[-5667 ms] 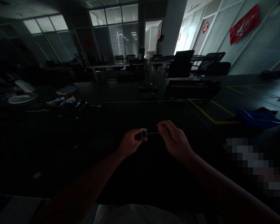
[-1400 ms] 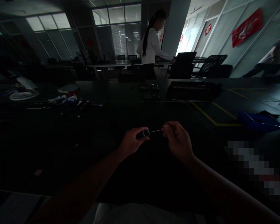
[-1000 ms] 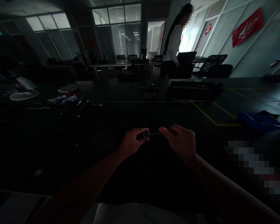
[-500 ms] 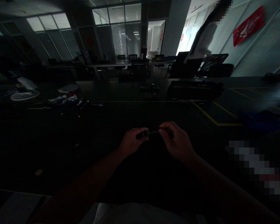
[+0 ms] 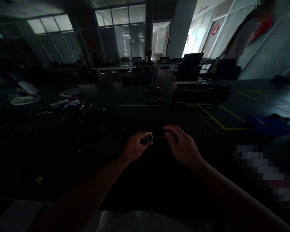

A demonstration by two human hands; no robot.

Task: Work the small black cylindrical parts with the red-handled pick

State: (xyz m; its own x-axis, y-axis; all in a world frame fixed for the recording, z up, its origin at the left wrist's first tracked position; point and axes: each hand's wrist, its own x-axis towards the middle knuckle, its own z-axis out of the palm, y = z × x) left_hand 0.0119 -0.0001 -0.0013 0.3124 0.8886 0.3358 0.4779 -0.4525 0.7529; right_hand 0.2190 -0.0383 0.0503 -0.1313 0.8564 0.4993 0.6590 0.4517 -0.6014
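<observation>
Near the middle of the dark table, my left hand [image 5: 134, 146] is closed around a small dark cylinder [image 5: 149, 138], its round end with a pale ring turned toward me. To its right, my right hand [image 5: 185, 146] is closed on what looks like a screwdriver, with only its thin metal shaft [image 5: 159, 138] showing clearly. The shaft points left and reaches the side of the cylinder. My fingers and the dim light hide the screwdriver's handle. Whether the tip sits inside the cylinder or only touches it, I cannot tell.
A long black case-like object [image 5: 201, 93] and small dark parts [image 5: 157, 99] lie at the table's back. Loose items [image 5: 71, 100] clutter the left. A blue pouch-like thing [image 5: 268, 125] lies right, beyond yellow tape lines [image 5: 224, 129]. A person [image 5: 244, 38] stands behind office chairs [image 5: 189, 66].
My right index finger has lifted and straightened a little; the cylinder stays almost in place. The person in the back has moved to the right, and the blue thing looks brighter.
</observation>
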